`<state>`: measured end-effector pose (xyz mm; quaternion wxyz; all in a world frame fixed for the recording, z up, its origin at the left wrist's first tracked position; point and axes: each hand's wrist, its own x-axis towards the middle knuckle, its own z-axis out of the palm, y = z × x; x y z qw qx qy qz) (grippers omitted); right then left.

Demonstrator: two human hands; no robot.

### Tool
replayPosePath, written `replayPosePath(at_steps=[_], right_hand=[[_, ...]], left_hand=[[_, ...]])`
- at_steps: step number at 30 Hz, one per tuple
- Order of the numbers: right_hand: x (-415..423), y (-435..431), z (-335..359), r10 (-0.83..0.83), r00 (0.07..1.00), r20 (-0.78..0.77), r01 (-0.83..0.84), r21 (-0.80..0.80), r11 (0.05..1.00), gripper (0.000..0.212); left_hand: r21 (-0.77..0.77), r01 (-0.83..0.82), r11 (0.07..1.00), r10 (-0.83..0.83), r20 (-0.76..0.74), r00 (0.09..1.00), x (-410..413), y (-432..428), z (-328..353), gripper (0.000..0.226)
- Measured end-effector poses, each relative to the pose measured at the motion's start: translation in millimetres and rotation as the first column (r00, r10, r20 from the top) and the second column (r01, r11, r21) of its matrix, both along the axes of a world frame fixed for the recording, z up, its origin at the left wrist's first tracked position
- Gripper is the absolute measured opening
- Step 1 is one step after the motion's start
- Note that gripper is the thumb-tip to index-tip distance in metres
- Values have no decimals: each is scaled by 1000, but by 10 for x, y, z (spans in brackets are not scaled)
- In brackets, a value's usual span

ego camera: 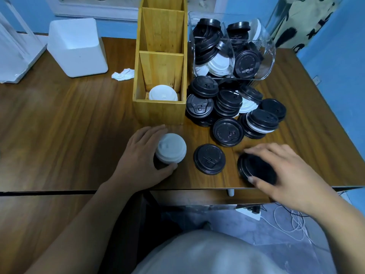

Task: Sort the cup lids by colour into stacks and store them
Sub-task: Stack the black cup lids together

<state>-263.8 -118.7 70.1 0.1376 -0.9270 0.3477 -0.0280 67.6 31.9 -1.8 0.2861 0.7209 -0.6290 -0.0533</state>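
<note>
Lids [227, 107]: left hand [138, 157] grips 1 white stack [170, 148], right hand [286, 173] perhaps 1 black [254, 169].

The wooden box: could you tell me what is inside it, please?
Some white lids sit in the front compartment of the wooden box; its wall hides how many. The dividers hide the rear compartments' floors.

Two hands show: one left hand [138, 155], one right hand [282, 175]. There are two stacks of white lids, a held white stack [171, 148] and a stored white stack [163, 93]. One wooden holder [158, 113] shows three compartments. One flat black lid [209, 159] lies alone. The blurred dark lids [254, 169] are perhaps two. One clear bin [266, 46] and one loose heap [233, 107] hold lids too overlapped to count.
</note>
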Motion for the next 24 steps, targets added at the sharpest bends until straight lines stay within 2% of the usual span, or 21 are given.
replayPosePath(at_steps=[2, 4, 7, 10, 13, 17, 21, 24], right_hand=[[-173, -12, -101, -31, 999, -33, 32, 53, 998, 75], [-231, -12, -202, -53, 999, 9, 53, 44, 998, 73], [-191, -16, -255, -70, 993, 92, 64, 64, 996, 63], [-144, 5, -293, -81, 984, 159, 55, 159, 986, 62], [-131, 49, -336, -144, 967, 209, 101, 203, 974, 68], [-100, 74, -375, -157, 977, 144, 141, 118, 983, 74], [-74, 35, -263, -101, 986, 135, 93, 69, 993, 66], [180, -50, -136, -65, 982, 178, 76, -55, 996, 53]], left_hand=[[-75, 35, 997, -30, 63, 998, -116, -27, 64, 85], [-103, 75, 992, -60, 135, 989, -330, -88, 133, 82], [-18, 79, 997, -72, 240, 968, -653, -212, 164, 90], [67, 60, 996, -77, 290, 954, -799, -332, 124, 98], [101, 46, 994, -76, 309, 948, -823, -400, 99, 90], [112, 102, 989, -127, 250, 960, -712, -376, 112, 77], [132, 155, 979, -178, 188, 966, -535, -349, 152, 78], [119, 132, 984, -155, 209, 966, -476, -334, 144, 84]])
